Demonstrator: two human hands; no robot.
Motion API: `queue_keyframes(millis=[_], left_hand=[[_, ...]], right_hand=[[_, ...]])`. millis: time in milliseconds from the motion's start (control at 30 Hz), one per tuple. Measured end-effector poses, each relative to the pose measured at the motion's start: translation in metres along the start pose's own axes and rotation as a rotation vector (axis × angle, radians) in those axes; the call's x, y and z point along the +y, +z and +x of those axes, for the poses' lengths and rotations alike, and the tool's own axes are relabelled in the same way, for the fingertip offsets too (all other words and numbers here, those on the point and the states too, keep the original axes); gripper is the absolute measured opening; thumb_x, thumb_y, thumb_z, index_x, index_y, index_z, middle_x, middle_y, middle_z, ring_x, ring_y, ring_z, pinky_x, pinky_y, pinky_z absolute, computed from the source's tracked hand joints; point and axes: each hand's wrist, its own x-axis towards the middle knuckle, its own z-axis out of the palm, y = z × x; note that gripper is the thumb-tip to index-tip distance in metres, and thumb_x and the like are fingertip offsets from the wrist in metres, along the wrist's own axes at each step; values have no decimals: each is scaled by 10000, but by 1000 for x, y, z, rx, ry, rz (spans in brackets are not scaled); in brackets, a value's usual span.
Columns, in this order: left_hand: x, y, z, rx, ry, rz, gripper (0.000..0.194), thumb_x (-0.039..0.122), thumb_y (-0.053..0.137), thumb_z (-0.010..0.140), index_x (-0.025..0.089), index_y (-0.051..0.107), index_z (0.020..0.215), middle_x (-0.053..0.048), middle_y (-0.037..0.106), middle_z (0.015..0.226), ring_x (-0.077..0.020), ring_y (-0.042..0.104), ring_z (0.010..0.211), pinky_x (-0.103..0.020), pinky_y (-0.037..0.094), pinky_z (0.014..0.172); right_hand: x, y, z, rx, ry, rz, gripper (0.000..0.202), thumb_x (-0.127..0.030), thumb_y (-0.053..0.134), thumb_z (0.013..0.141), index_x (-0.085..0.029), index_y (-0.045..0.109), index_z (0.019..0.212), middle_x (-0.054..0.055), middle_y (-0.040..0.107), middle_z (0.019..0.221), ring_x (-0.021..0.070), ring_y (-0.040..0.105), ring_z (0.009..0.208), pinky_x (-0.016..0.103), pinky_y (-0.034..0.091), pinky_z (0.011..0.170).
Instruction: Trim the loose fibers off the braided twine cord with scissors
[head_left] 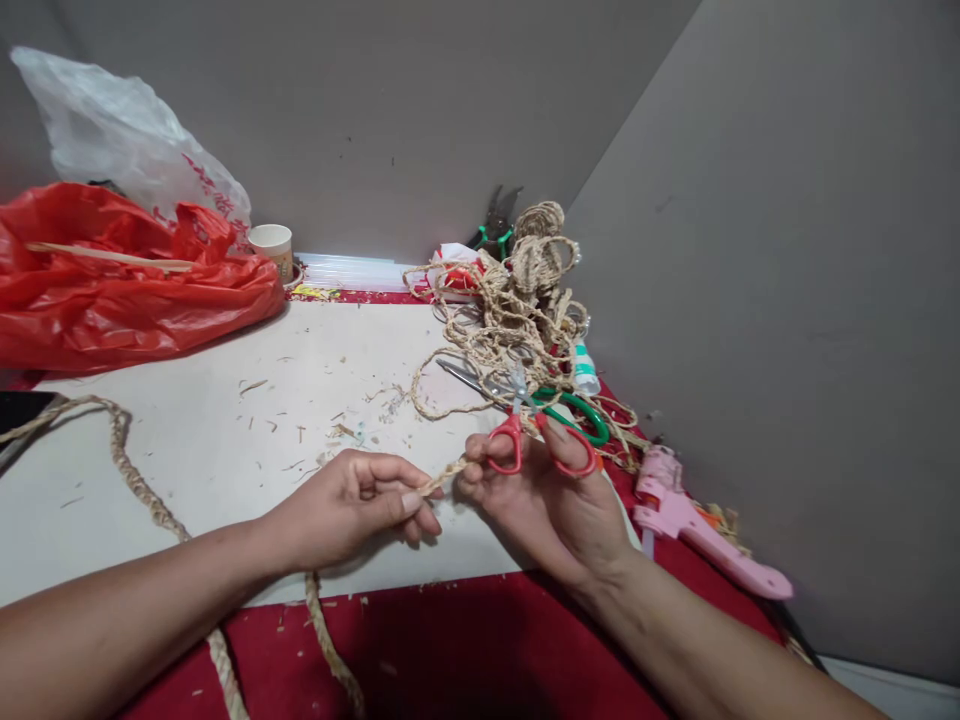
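Observation:
A braided straw cord (442, 480) stretches between my two hands over the white board. My left hand (367, 505) pinches it between thumb and fingers. My right hand (551, 490) has the cord's other part at its fingertips and also holds small red-handled scissors (507, 445), thumb and finger in the loops, blades pointing away from me and spread a little. More braided cord (322, 630) hangs below my left hand over the red cloth. Another length (142, 490) runs over the board at the left and passes beneath my left forearm.
Behind my right hand lie a tangled cord heap (517, 300) and green-handled scissors (585, 415). A pink glue gun (697, 530) rests at the right. Red plastic bag (135, 300) and paper cup (271, 250) stand back left. Straw scraps dot the white board (300, 350).

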Motion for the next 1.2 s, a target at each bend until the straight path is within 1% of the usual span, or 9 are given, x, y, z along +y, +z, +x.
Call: queue_keyframes(millis=[167,367,633,767,867,967,1033,1100,1200], left_hand=[[-3,-7,6,9,-17,-117,299,359,609,843,70,688,855,-145,730,815,-149,642,648,-284,498,692],[-4,-10,8,91,-5,-176,251,309,667,811,80,687,909,-107,729,781,-116,632,623,-238,488,659],[-5,-11,8,128,-29,-216,310,321,697,783,82,662,978,-105,719,766,-113,625,617,-244,473,653],[-2,-11,6,160,-48,-135,329,319,726,756,94,656,985,-73,706,711,-105,608,596,-225,449,615],[3,-10,5,250,-43,-2,302,350,708,769,107,663,943,18,598,531,-58,478,463,-177,341,490],[6,-8,4,321,4,126,283,373,673,796,118,678,919,33,568,540,-47,402,458,-176,285,464],[7,-5,4,283,45,157,291,375,652,815,127,687,963,-16,658,703,-78,512,591,-191,373,560],[8,-2,3,179,53,141,305,380,629,834,128,692,993,-58,692,853,-113,574,743,-227,427,700],[8,2,1,-13,-7,79,346,423,579,860,110,708,931,-74,686,828,-124,575,738,-267,441,758]], right_hand=[[-8,-4,1,51,-74,2,290,-490,689,729,-208,751,697,27,700,808,137,604,693,285,500,710],[-11,-2,-1,48,-95,-34,292,-489,684,729,-209,746,674,26,694,768,136,593,668,284,500,678],[-26,-1,-4,161,-157,-43,283,-479,710,700,-205,724,629,19,670,735,129,574,652,277,498,657],[-31,-2,-6,179,-196,-56,271,-475,690,714,-223,720,619,23,684,746,145,577,663,302,492,664],[-31,-1,-6,167,-210,-67,267,-478,684,718,-232,725,623,22,682,737,147,570,657,298,489,647],[-26,2,-7,128,-210,-108,268,-477,682,732,-232,735,636,31,670,724,156,574,680,291,490,640],[-20,4,-7,75,-182,-152,291,-482,680,743,-215,742,648,47,664,734,162,578,683,295,490,645],[-11,5,-8,6,-126,-192,326,-500,676,749,-192,745,665,57,662,760,163,583,673,305,491,660],[2,6,-8,-82,-49,-237,368,-530,662,759,-176,744,702,58,662,791,164,582,679,316,485,695]])
